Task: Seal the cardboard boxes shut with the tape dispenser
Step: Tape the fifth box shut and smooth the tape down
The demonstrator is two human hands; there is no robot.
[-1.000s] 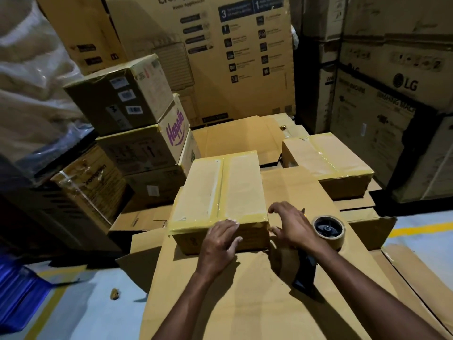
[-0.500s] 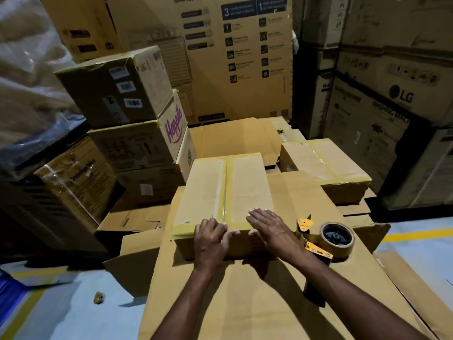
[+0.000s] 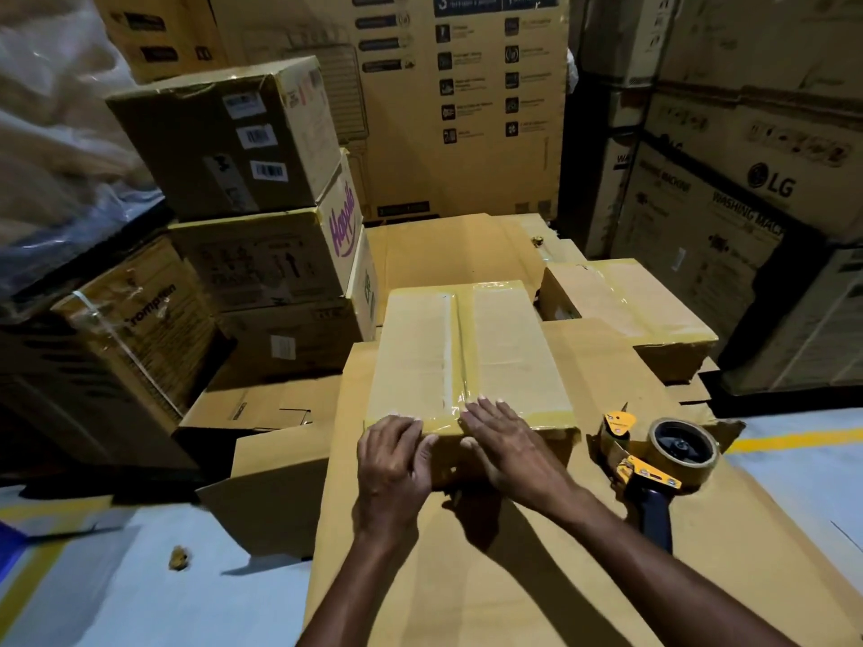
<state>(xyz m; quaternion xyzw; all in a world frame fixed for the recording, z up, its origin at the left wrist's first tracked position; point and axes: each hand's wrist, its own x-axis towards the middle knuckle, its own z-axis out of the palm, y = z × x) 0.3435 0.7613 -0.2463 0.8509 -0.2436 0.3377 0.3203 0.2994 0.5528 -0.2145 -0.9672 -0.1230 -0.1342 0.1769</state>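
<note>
A tall printed carton (image 3: 457,100) fills the back of the view, with an LG washing machine carton (image 3: 747,217) to its right and a stack of three brown boxes (image 3: 243,189) to its left. In front of them a broad flattened cardboard sheet (image 3: 513,590) serves as the work surface. On it lies the taped box (image 3: 467,352), flaps closed, with tape along its centre seam and a yellowish strip along its near edge. A second taped box (image 3: 626,305) sits just beyond it to the right, close by but apart. The left hand (image 3: 394,464) rests on the box's near left corner, its fingers laid over the edge onto the tape strip, gripping nothing. The right hand (image 3: 509,448) lies flat beside it, fingers straight and together, pressing the tape at the near end of the seam, and holds nothing either. The tape dispenser (image 3: 663,455) lies on the sheet to the right of the box, near the right wrist, in neither hand, roll uppermost and dark handle pointing toward the person. A small crumpled scrap (image 3: 179,556) sits on the pale floor at lower left.
</note>
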